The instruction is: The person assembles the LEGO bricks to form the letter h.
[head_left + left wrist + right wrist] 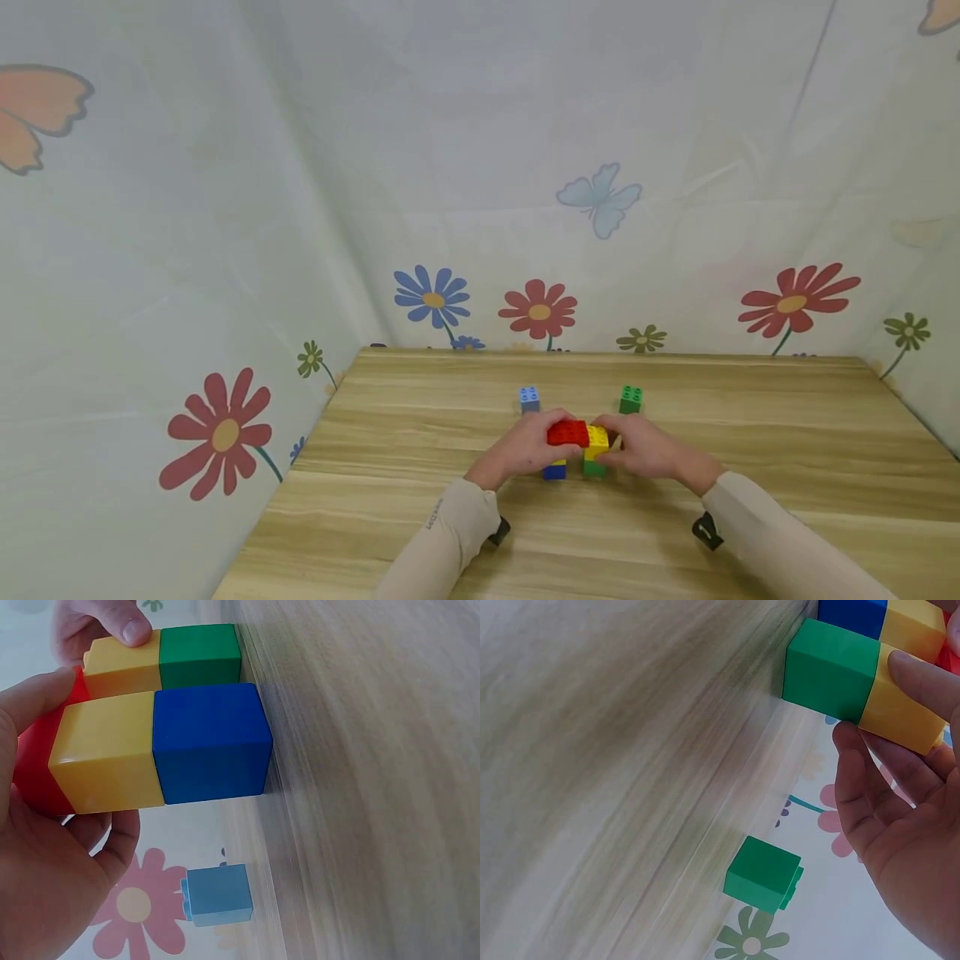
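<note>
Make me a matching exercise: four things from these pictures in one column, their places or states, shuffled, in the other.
1. red block
2. dark blue block
3. light blue block
4. right hand

A. apart on the table
B. pinching the right yellow block
C. gripped by the left hand
D. under the left yellow block

Pairs: 1-C, 2-D, 3-A, 4-B

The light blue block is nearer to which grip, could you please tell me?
Left. The left grip holds the red block, in front of the light blue block; the right grip, on a yellow block, is farther right.
</note>
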The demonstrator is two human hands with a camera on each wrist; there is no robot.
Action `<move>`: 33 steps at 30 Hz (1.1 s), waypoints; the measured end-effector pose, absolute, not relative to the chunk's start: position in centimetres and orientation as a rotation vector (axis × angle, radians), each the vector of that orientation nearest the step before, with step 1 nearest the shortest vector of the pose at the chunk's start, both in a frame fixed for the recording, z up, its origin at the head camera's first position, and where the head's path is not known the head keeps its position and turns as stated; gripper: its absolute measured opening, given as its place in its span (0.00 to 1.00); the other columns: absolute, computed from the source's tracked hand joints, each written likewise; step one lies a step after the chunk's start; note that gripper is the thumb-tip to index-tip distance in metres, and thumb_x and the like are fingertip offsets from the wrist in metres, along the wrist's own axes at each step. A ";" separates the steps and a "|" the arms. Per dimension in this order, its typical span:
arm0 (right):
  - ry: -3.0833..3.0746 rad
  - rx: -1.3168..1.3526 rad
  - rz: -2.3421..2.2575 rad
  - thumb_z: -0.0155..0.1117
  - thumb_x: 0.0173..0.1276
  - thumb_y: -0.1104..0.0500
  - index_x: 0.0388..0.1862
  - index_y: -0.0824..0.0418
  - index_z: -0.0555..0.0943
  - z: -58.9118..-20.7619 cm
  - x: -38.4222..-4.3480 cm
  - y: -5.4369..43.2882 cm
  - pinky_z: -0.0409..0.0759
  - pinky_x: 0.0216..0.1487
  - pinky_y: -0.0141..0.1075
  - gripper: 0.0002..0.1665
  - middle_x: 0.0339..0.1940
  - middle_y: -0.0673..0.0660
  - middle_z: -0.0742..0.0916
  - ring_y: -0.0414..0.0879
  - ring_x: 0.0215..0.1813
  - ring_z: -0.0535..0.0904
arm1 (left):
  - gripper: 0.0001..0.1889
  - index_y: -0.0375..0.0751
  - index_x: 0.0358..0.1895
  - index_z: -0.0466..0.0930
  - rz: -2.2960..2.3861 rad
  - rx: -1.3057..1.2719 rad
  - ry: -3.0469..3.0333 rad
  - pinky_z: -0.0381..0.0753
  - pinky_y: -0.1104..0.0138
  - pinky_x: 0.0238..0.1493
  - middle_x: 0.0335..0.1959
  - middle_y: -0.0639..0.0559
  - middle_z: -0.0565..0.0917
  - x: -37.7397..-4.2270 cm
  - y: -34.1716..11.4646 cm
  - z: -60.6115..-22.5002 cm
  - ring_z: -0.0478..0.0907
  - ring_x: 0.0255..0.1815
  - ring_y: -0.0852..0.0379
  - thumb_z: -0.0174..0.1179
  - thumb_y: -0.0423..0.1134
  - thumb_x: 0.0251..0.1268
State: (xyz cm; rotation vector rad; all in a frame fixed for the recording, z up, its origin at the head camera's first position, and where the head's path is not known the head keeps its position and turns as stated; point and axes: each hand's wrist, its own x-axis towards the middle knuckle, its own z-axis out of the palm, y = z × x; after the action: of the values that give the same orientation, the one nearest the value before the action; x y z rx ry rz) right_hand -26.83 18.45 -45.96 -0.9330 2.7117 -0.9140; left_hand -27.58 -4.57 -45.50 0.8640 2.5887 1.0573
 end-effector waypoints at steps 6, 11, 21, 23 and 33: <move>2.723 -0.933 -0.883 0.69 0.61 0.53 0.53 0.57 0.76 -46.0 -26.8 18.4 0.77 0.43 0.34 0.23 0.39 0.42 0.81 0.41 0.39 0.75 | 0.19 0.52 0.54 0.73 1.052 0.877 2.587 0.75 0.72 0.41 0.43 0.62 0.77 -27.6 -4.6 -45.6 0.73 0.41 0.64 0.62 0.52 0.62; 2.729 -0.920 -0.883 0.70 0.60 0.54 0.54 0.57 0.76 -45.9 -26.8 18.4 0.77 0.43 0.34 0.23 0.39 0.42 0.81 0.41 0.39 0.75 | 0.20 0.52 0.54 0.73 1.062 0.873 2.583 0.76 0.72 0.40 0.43 0.62 0.77 -27.7 -4.6 -45.6 0.72 0.41 0.63 0.62 0.51 0.61; 2.712 -0.920 -0.911 0.69 0.61 0.54 0.54 0.58 0.76 -45.8 -26.7 18.4 0.78 0.45 0.40 0.23 0.39 0.44 0.81 0.43 0.39 0.76 | 0.20 0.51 0.55 0.73 1.048 0.878 2.593 0.76 0.72 0.40 0.43 0.62 0.77 -27.7 -4.6 -45.6 0.73 0.41 0.63 0.62 0.51 0.62; 2.711 -0.916 -0.915 0.70 0.60 0.54 0.53 0.58 0.76 -45.7 -26.6 18.4 0.78 0.45 0.41 0.23 0.40 0.44 0.82 0.43 0.39 0.76 | 0.20 0.51 0.55 0.73 1.054 0.875 2.591 0.76 0.72 0.40 0.42 0.62 0.77 -27.6 -4.6 -45.6 0.73 0.41 0.63 0.62 0.51 0.62; 2.702 -0.913 -0.916 0.70 0.60 0.54 0.54 0.58 0.76 -45.6 -26.6 18.4 0.78 0.44 0.39 0.24 0.39 0.44 0.81 0.44 0.40 0.76 | 0.20 0.50 0.55 0.73 1.044 0.882 2.598 0.76 0.72 0.40 0.42 0.62 0.77 -27.7 -4.6 -45.7 0.73 0.40 0.64 0.62 0.51 0.62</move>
State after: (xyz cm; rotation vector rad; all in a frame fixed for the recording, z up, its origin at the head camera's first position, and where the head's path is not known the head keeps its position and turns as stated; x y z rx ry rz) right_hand -26.62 18.35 -45.60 -0.9126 2.7020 -0.9155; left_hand -27.74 -4.57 -45.70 0.8822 2.5979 1.0436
